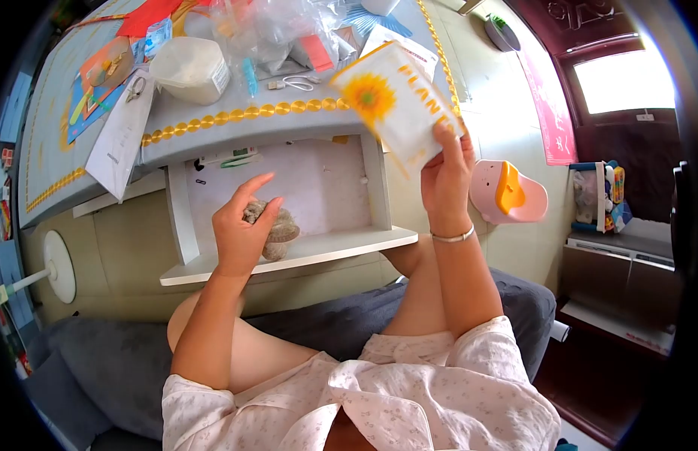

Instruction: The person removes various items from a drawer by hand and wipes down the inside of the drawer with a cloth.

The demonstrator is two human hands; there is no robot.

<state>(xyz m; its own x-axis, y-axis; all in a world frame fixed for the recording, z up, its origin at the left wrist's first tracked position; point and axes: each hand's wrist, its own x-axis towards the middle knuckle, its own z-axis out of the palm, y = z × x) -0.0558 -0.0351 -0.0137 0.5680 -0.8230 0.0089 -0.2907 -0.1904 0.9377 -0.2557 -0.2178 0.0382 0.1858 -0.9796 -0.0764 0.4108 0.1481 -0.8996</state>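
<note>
Over the front of an open drawer (311,173), my left hand (240,229) has its thumb and index finger apart. A grey-brown crumpled bundle (281,234), perhaps cloth, is held beneath them in that hand; its exact kind is unclear. Raised to the right of the drawer, my right hand (448,177) pinches a translucent pouch (405,113) by its lower right corner. The pouch has a yellow sunflower, orange letters reading PLANT and a yellow edge, and it is tilted. Inside the drawer lie a green item (240,161) and a few small bits.
On the table (236,135) are a plastic tub (189,71), clear plastic bags (266,34), a white cable (296,83) and papers (122,143) hanging over the edge. A pink potty (507,192) stands right on the floor, a white round-based stand (59,267) left.
</note>
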